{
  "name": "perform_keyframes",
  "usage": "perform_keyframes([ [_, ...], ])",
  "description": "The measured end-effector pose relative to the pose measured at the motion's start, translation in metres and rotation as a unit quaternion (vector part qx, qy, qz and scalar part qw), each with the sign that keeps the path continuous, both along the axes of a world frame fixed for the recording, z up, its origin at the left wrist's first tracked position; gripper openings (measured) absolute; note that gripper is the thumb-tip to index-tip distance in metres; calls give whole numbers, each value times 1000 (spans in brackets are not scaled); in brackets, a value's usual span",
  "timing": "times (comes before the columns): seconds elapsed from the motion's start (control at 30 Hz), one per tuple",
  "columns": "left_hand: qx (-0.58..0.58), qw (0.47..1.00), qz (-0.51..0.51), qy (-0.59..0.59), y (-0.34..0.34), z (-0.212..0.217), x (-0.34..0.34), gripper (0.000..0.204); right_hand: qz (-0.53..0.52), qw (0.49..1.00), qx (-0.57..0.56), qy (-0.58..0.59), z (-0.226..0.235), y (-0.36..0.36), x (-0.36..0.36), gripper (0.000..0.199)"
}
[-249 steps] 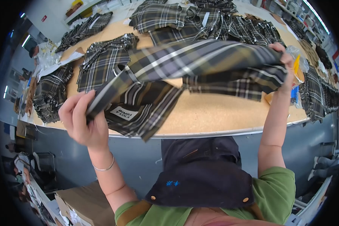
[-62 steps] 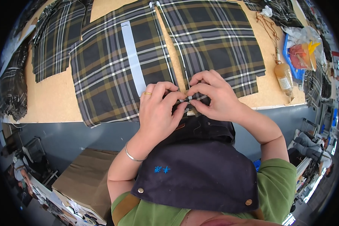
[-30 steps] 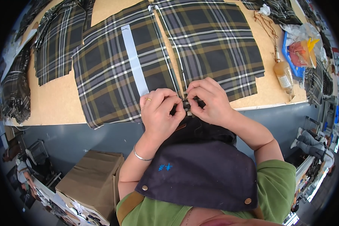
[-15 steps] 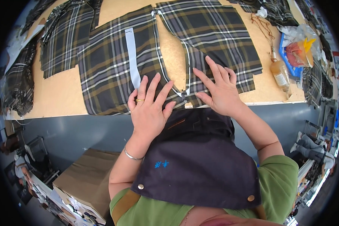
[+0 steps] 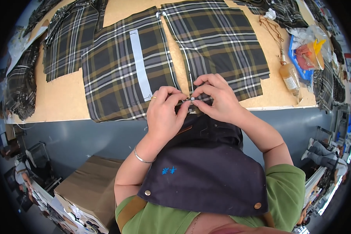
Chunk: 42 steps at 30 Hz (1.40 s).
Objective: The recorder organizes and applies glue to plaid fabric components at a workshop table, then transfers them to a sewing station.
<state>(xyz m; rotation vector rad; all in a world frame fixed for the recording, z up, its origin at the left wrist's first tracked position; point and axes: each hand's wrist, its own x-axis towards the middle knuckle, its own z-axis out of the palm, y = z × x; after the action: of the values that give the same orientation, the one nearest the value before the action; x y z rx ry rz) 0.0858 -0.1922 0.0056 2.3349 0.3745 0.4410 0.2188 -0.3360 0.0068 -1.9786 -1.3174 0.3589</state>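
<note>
Two dark plaid fabric panels lie side by side on the table, a left panel (image 5: 117, 66) and a right panel (image 5: 226, 43). A narrow gap runs between their inner edges, which meet near the table's front edge. There my left hand (image 5: 165, 111) pinches the corner of the left panel's edge between thumb and fingers. My right hand (image 5: 218, 97) pinches at the right panel's corner, its fingertips almost touching the left ones. A small whitish bit shows at the right fingertips. On the left panel lies a pale blue-white strip (image 5: 139, 64), fully in sight.
More plaid pieces (image 5: 68, 46) lie at the left of the wooden table (image 5: 62, 97). To the right are a bottle (image 5: 289, 80) with brown cord, a blue tray (image 5: 292, 50) and a plastic cup (image 5: 310, 54). A cardboard box (image 5: 89, 179) stands below left.
Both hands have gone from lying spread on the panels to pinching their near corners together. The gap between the panels has narrowed, and the strip's near end is uncovered.
</note>
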Motion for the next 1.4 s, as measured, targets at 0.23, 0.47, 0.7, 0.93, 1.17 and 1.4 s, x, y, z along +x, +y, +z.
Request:
perform_keyframes([
  [0.23,11,998,-33,-53,7,-12,-5,13,15,999,18,-25,-2,-1,-1,22],
  [0.47,72,988,-77,-111,12,-17,-9,18,48,992,60,-95,-8,-8,-3,28],
  [0.7,56,988,-83,-120,11,-14,-13,21,58,987,73,-128,-13,-11,-4,27],
  [0.93,97,981,-122,-113,17,-18,-16,26,63,987,84,-122,-10,-10,-4,31],
  [1.17,103,980,-121,-119,17,-19,-18,26,63,989,73,-115,-8,-9,-3,30],
  [1.4,88,982,-114,-125,17,-20,-18,24,59,990,68,-110,-7,-9,-4,30],
])
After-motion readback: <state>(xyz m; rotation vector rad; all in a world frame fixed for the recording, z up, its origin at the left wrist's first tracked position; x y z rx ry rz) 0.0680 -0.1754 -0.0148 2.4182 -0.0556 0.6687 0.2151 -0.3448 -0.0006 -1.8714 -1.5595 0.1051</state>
